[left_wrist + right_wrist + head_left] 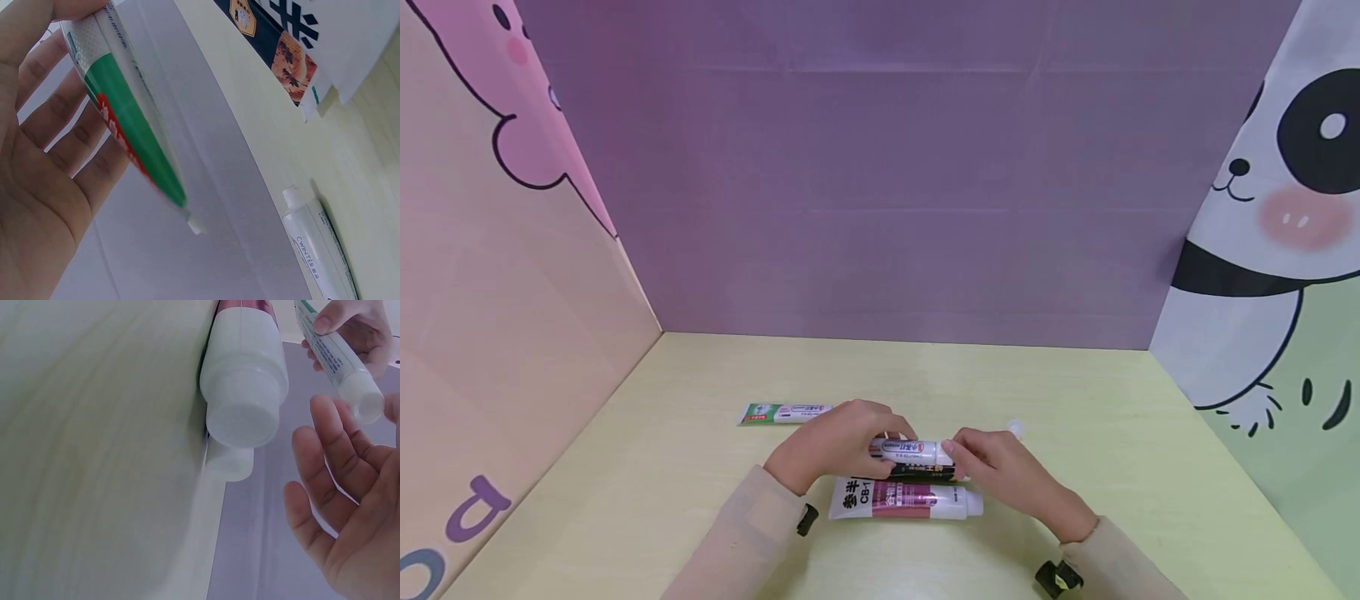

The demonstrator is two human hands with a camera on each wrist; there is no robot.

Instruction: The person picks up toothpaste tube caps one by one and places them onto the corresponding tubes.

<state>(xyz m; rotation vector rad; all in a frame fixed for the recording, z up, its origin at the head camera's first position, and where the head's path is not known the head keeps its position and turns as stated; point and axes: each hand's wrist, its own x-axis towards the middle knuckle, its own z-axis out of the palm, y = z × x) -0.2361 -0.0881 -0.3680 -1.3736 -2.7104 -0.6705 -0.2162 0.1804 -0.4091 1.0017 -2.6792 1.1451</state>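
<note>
A white and green toothpaste tube (912,452) lies across my left hand (842,437), which grips its body; its crimped tail points down in the left wrist view. My right hand (1003,465) pinches the white cap (364,403) at the tube's other end between thumb and finger, the other fingers loosely bent. Just below the held tube in the head view lies a black toothpaste tube (922,472). Nearest me is a larger white and maroon toothpaste tube (901,500), its white cap to the right. Another green and white tube (784,413) lies behind my left hand, which partly covers it.
A small round white thing (1015,428) sits beyond my right hand, too small to identify. The pale wooden table (625,500) meets a purple back wall (880,208). Printed panels stand at the left (535,333) and right (1285,333).
</note>
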